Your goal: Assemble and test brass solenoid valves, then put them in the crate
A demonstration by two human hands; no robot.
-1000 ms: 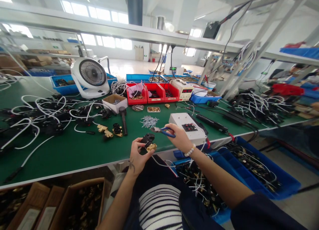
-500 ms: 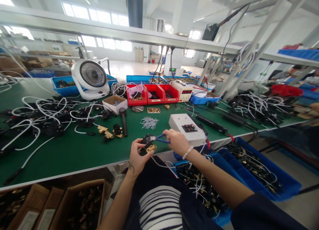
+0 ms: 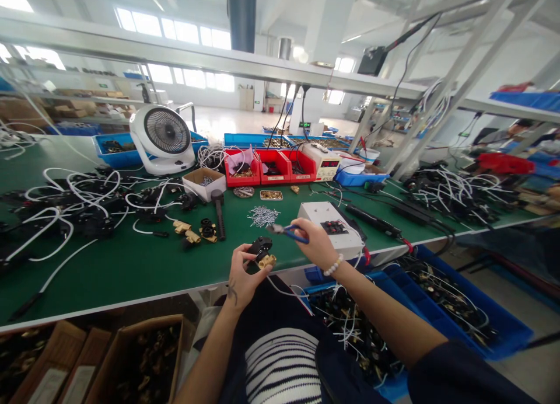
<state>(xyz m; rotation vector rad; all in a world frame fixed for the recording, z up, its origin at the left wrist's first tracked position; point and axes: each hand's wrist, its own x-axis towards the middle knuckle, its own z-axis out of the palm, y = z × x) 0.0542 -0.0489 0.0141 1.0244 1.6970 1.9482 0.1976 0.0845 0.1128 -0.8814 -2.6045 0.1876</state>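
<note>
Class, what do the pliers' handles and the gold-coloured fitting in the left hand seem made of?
Pliers' handles: probably smooth plastic or rubber, judging by their even blue colour. Gold-coloured fitting: likely brass, slightly shiny, judging by its yellow metallic look.

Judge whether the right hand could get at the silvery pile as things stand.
Likely yes: the right hand holds pliers with their tip near the silvery pile, and nothing visible blocks the way.
</note>
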